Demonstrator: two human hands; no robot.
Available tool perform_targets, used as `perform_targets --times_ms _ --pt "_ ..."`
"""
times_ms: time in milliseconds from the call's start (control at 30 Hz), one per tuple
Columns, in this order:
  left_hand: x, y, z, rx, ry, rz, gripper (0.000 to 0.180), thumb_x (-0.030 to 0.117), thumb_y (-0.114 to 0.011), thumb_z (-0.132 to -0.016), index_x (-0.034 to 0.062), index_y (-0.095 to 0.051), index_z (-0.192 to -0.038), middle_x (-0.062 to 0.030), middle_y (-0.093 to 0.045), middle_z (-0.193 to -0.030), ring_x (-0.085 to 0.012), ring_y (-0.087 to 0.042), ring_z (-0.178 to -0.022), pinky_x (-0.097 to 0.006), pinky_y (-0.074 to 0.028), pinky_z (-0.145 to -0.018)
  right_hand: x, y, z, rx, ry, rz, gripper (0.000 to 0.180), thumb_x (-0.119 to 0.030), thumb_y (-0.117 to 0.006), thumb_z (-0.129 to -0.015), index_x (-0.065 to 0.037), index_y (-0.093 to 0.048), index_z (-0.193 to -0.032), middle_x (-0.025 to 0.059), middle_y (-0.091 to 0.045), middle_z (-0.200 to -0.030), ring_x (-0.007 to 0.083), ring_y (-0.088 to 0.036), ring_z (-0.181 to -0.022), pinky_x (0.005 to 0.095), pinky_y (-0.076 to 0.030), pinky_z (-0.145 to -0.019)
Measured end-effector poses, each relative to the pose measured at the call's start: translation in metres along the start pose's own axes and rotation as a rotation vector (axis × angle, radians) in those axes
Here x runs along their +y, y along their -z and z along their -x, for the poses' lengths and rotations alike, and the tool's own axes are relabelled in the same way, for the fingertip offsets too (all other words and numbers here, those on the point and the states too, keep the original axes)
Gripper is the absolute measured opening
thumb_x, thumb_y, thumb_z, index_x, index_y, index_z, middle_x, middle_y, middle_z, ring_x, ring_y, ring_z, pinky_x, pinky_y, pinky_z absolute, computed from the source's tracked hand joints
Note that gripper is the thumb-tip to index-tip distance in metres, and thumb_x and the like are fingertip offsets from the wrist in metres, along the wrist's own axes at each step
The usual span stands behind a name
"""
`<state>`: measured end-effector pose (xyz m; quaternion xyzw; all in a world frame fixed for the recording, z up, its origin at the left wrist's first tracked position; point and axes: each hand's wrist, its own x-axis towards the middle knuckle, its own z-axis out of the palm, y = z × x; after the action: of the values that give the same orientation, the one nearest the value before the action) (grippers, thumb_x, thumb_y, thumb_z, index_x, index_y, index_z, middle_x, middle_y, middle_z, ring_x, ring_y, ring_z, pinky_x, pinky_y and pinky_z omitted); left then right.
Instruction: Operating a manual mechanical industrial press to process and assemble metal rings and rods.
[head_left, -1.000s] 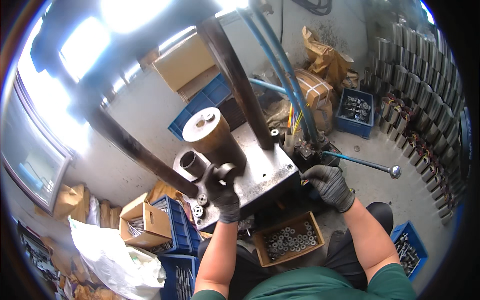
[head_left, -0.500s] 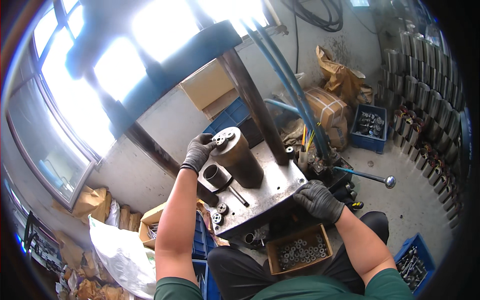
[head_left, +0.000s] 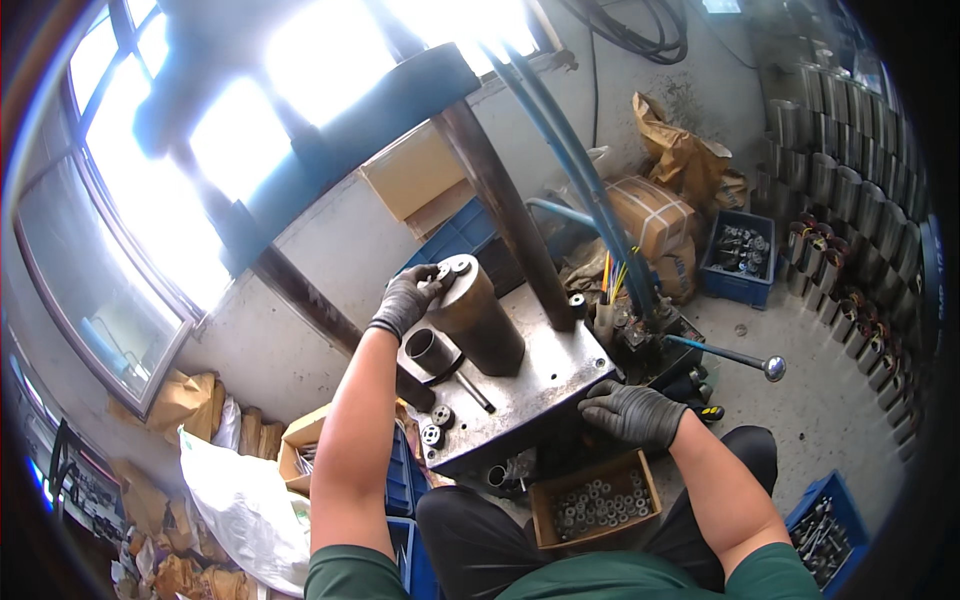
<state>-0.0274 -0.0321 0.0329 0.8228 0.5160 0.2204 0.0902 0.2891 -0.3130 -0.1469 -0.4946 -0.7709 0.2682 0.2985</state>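
A dark metal cylinder [head_left: 480, 325] stands upright on the press's steel plate [head_left: 545, 385]. On its top lie small round metal parts with holes [head_left: 461, 265]. My left hand [head_left: 405, 300], in a grey glove, is at the top's left edge, its fingers closed on one of these parts, which they mostly cover. My right hand [head_left: 635, 413], gloved too, is by the plate's front right edge with its fingers curled together; whether it holds anything is hidden. A short open tube [head_left: 428, 352] and a metal rod [head_left: 475, 391] are left of the cylinder. Two round parts [head_left: 438, 426] rest at the plate's left corner.
Dark press columns [head_left: 510, 215] rise behind the plate. A lever with a ball end [head_left: 735, 355] sticks out at right. Between my knees is a wooden box of small rings [head_left: 598, 505]. Blue bins [head_left: 738, 258] and stacked metal cylinders [head_left: 850, 190] stand on the right.
My left hand has moved slightly right, farther over the cylinder's top and the round part. My right hand has slid down and left along the plate's front edge, its fingers more curled.
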Motion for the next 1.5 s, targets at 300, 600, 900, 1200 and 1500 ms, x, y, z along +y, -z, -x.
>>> perform_targets --times_ms 300,600,900,1200,1500 --pt "-0.031 0.042 0.085 0.330 -0.088 0.033 0.028 0.021 -0.081 -0.087 0.0003 -0.074 -0.105 -0.0166 -0.068 -0.121 -0.0300 -0.068 -0.105 -0.038 -0.054 -0.092 0.041 -0.034 -0.014 -0.228 0.090 0.077 0.061 -0.067 -0.046 -0.099 -0.018 -0.077 -0.118 0.0158 -0.064 -0.136 0.0358 -0.062 -0.121 0.0441 -0.048 -0.105" --pt "-0.165 0.046 0.354 -0.014 0.231 0.282 0.046 0.043 -0.051 -0.109 0.0021 -0.071 -0.114 -0.0079 -0.073 -0.109 -0.0178 -0.067 -0.101 -0.035 -0.052 -0.094 0.068 -0.100 -0.016 -0.525 -0.005 0.317 0.040 -0.030 -0.068 -0.075 -0.011 -0.077 -0.110 0.0180 -0.075 -0.104 0.0359 -0.070 -0.102 0.0452 -0.055 -0.095" --pt "-0.315 -0.035 0.646 0.012 1.068 0.342 0.045 0.040 -0.067 -0.099 -0.0017 -0.072 -0.116 -0.0129 -0.075 -0.100 -0.0213 -0.067 -0.094 -0.036 -0.052 -0.092 0.132 -0.193 0.016 -0.901 0.182 0.546 0.033 -0.026 -0.068 -0.076 -0.004 -0.076 -0.099 0.0225 -0.073 -0.099 0.0401 -0.070 -0.098 0.0469 -0.057 -0.087" --pt "-0.325 -0.135 0.701 -0.207 1.358 0.409 0.046 0.042 -0.078 -0.086 0.0019 -0.074 -0.109 -0.0158 -0.074 -0.085 -0.0229 -0.071 -0.070 -0.038 -0.058 -0.071 0.143 -0.206 0.043 -0.972 -0.018 0.569 0.035 -0.029 -0.067 -0.078 -0.003 -0.077 -0.098 0.0244 -0.073 -0.100 0.0399 -0.071 -0.099 0.0472 -0.056 -0.090" --pt "-0.358 -0.192 0.685 -0.454 1.190 -0.154 0.068 0.059 -0.084 -0.069 0.0030 -0.075 -0.107 -0.0255 -0.072 -0.113 -0.0404 -0.069 -0.109 -0.045 -0.054 -0.097 0.132 -0.227 0.049 -1.267 -0.198 0.671 0.041 -0.029 -0.060 -0.084 -0.012 -0.075 -0.118 0.0210 -0.072 -0.118 0.0380 -0.068 -0.114 0.0475 -0.054 -0.097"
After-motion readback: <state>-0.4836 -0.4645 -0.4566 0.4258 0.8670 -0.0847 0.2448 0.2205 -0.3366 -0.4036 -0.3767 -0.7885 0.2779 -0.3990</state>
